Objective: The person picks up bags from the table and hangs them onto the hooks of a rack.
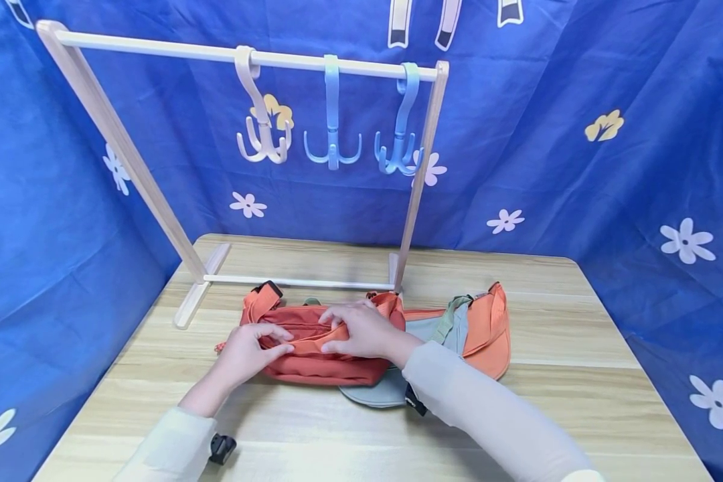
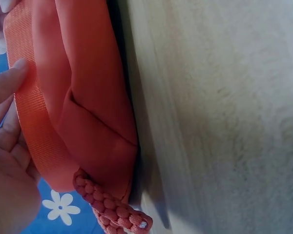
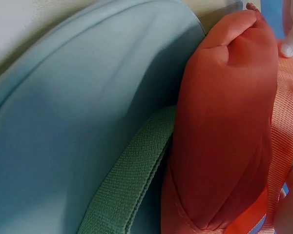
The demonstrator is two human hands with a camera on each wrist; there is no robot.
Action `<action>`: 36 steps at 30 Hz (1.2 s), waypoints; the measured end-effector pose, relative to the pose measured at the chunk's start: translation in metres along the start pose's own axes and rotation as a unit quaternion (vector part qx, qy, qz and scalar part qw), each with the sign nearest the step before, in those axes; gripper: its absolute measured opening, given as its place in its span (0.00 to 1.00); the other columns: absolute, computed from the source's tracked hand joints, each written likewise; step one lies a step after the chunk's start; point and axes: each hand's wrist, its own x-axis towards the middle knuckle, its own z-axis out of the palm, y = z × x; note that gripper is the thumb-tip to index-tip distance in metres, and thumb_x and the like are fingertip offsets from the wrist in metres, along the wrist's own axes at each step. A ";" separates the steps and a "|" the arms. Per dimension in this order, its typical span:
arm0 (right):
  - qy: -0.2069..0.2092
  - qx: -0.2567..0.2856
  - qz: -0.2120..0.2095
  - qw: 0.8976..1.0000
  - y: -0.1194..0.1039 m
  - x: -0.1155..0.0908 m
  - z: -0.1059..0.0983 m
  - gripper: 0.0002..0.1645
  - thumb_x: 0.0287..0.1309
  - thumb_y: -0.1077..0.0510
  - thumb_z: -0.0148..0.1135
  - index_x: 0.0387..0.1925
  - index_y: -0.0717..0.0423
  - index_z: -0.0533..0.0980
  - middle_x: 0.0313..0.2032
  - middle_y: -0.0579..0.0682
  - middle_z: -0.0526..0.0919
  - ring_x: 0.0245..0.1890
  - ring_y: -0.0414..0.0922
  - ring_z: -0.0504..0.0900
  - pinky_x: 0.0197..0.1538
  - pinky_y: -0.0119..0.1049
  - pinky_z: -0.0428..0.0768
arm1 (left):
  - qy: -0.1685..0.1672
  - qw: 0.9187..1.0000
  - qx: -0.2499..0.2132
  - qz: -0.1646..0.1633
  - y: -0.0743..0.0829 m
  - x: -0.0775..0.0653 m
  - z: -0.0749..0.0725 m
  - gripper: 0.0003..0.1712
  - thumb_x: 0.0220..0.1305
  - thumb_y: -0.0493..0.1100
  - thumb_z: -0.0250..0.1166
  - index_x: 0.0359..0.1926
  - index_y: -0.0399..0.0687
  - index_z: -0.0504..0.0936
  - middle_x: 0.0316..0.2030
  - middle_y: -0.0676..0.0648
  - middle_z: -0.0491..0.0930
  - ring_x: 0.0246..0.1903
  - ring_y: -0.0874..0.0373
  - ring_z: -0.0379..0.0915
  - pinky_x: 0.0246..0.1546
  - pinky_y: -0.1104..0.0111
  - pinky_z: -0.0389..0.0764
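Observation:
A red waist bag lies across the middle of the table with an orange webbing strap along its upper side. My left hand pinches the strap near the bag's left end; the left wrist view shows the thumb on the webbing. Farther right, my right hand holds the same strap between thumb and fingers. A red braided cord hangs from the bag's left end. Partly beneath the red bag's right end lies a grey-blue bag with a green strap.
An orange bag lies at the right beside the grey-blue one. Behind stands a wooden rack carrying a white hook and two blue hooks. A black buckle lies by my left sleeve. Blue cloth surrounds the table.

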 end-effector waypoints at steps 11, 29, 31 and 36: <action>0.007 -0.005 -0.005 1.000 0.001 0.003 0.001 0.18 0.53 0.43 0.69 0.43 0.43 0.79 0.35 0.33 0.78 0.39 0.31 0.74 0.55 0.39 0.63 | -0.015 0.999 -0.019 -0.029 0.009 0.004 -0.007 0.09 0.46 0.36 0.76 0.29 0.49 0.86 0.23 0.59 0.81 0.25 0.64 0.75 0.25 0.69 0.72; 0.041 0.025 -0.022 0.999 -0.013 0.010 -0.032 0.08 0.55 0.51 0.69 0.36 0.46 0.79 0.30 0.36 0.76 0.33 0.33 0.73 0.42 0.29 0.71 | -0.013 1.000 -0.022 -0.015 0.027 0.025 -0.040 0.06 0.50 0.40 0.75 0.31 0.49 0.86 0.26 0.55 0.82 0.20 0.63 0.69 0.18 0.70 0.68; 0.046 0.029 -0.026 0.998 -0.015 0.011 -0.036 0.08 0.55 0.52 0.70 0.36 0.47 0.79 0.30 0.37 0.76 0.33 0.34 0.73 0.41 0.28 0.71 | -0.009 1.000 -0.016 -0.002 0.030 0.028 -0.044 0.06 0.50 0.40 0.75 0.31 0.50 0.86 0.25 0.56 0.82 0.22 0.64 0.71 0.20 0.70 0.69; 0.055 0.043 -0.029 0.997 -0.018 0.014 -0.045 0.07 0.55 0.53 0.69 0.35 0.48 0.79 0.30 0.40 0.76 0.34 0.36 0.73 0.41 0.29 0.71 | 0.001 1.000 -0.013 0.016 0.033 0.035 -0.052 0.06 0.50 0.39 0.75 0.29 0.50 0.86 0.24 0.58 0.82 0.23 0.65 0.73 0.23 0.71 0.72</action>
